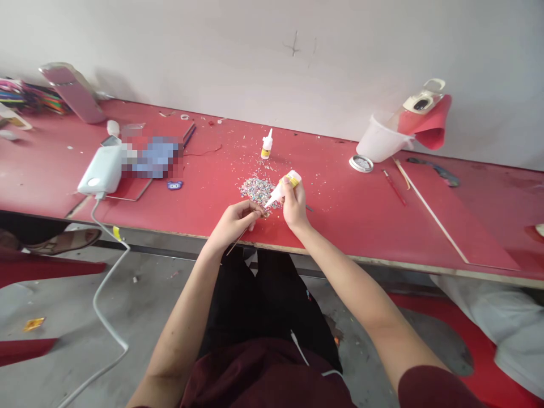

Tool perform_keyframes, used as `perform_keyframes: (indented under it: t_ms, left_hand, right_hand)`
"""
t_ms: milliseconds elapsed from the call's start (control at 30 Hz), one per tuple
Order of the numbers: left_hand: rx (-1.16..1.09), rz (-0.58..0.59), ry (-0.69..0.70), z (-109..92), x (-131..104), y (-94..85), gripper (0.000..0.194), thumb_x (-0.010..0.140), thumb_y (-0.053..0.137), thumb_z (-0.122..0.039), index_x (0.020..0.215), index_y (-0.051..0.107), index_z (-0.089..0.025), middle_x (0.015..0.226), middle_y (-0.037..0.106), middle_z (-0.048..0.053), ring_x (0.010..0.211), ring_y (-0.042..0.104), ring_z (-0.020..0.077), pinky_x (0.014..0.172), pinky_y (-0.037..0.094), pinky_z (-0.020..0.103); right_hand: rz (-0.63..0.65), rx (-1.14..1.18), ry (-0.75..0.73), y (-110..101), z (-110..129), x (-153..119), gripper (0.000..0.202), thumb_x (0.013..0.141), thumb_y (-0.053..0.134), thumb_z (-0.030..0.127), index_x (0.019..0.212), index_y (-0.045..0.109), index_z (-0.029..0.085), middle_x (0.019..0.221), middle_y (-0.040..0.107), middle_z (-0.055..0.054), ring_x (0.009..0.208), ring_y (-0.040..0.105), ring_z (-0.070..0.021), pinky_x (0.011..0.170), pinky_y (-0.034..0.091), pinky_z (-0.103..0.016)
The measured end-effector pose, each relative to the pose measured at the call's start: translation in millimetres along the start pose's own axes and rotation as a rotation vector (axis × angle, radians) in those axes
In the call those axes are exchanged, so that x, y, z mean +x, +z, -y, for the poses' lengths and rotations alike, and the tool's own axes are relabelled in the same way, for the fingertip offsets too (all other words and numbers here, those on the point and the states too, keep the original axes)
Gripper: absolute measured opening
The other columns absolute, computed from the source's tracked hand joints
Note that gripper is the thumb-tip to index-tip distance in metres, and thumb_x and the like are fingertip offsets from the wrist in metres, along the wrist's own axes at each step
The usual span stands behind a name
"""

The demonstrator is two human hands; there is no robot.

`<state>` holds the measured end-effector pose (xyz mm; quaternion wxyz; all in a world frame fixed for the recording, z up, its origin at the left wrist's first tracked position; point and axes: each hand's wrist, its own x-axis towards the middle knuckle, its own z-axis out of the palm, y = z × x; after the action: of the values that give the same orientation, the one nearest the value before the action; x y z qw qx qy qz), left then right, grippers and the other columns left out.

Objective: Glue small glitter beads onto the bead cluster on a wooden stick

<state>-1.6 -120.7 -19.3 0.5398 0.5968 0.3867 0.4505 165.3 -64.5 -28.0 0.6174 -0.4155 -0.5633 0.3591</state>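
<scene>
- Right hand [294, 205]: closing around white bottle [277, 193], fingers partly covering label.
- Left hand [233, 222]: pinching thin stick [235, 244], fingers hiding upper end.
- Bit pile [256, 189]: lying just beyond hands, bottle partly covering it.

Bright, diffuse light, faint soft shadows on the pale wall, wide-angle stretching and softness toward the edges.

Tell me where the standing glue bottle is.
In the head view, the standing glue bottle is on the red table, near the middle, just beyond the pile of small colorful beads, toward the wall.
</scene>
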Motion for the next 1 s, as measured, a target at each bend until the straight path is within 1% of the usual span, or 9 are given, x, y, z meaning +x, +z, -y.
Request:
perform_keyframes:
  t_ms: [200,367,500,700,833,1000]
  left_hand:
    - [-0.014,0.007,0.002,0.7,-0.2,0.1,0.013,0.089,0.057,-0.027,0.087,0.064,-0.015,0.085,0.064,0.003,0.053,0.046,0.0057,0.053,0.038,0.021]
    - [0.005,0.002,0.002,0.7,-0.2,0.3,0.013,0.089,0.056,-0.025,0.088,0.064,-0.015,0.085,0.064,0.004,0.053,0.045,0.0057,0.053,0.038,0.021]
    - [0.007,-0.005,-0.008,-0.7,-0.4,0.9,0.013,0.088,0.056,-0.025,0.088,0.064,-0.015,0.089,0.065,0.004,0.053,0.046,0.0058,0.053,0.039,0.021]
    - [0.064,-0.029,-0.024,-1.3,-0.8,1.6,0.015,0.087,0.056,-0.027,0.088,0.065,-0.015,0.085,0.065,0.004,0.053,0.047,0.0075,0.052,0.039,0.021]
    - [0.102,-0.051,-0.018,-2.5,-1.7,2.2,0.014,0.086,0.056,-0.025,0.087,0.066,-0.015,0.077,0.062,0.002,0.053,0.047,0.0081,0.052,0.037,0.021]
    - [0.144,-0.048,-0.015,-5.3,-2.4,2.7,0.013,0.086,0.056,-0.023,0.087,0.066,-0.015,0.076,0.062,0.002,0.055,0.047,0.0086,0.053,0.037,0.022]
  right_hand:
    - [0.039,-0.026,-0.066,0.7,4.8,-1.7,0.039,0.091,0.048,0.059,0.078,0.044,0.023,0.063,0.045,0.005,0.054,0.044,-0.0091,0.052,0.036,-0.025]
    - [0.043,-0.082,-0.098,0.4,5.1,-2.8,0.038,0.092,0.046,0.059,0.080,0.044,0.024,0.065,0.046,0.004,0.057,0.046,-0.0098,0.054,0.038,-0.026]
    - [0.053,-0.119,-0.142,-0.5,6.8,-4.5,0.035,0.094,0.045,0.056,0.082,0.044,0.024,0.065,0.047,0.004,0.058,0.047,-0.0108,0.056,0.039,-0.027]
    - [0.064,-0.282,-0.261,-3.4,12.5,-8.5,0.027,0.095,0.044,0.050,0.090,0.045,0.024,0.072,0.054,0.001,0.063,0.053,-0.0133,0.060,0.041,-0.029]
    - [0.075,-0.388,-0.329,-4.9,15.1,-10.9,0.022,0.093,0.049,0.046,0.092,0.046,0.024,0.072,0.058,0.001,0.059,0.053,-0.0133,0.057,0.039,-0.029]
    - [0.139,-0.492,-0.402,-5.9,16.0,-12.3,0.023,0.090,0.052,0.044,0.096,0.048,0.023,0.071,0.061,-0.001,0.058,0.055,-0.0150,0.056,0.039,-0.031]
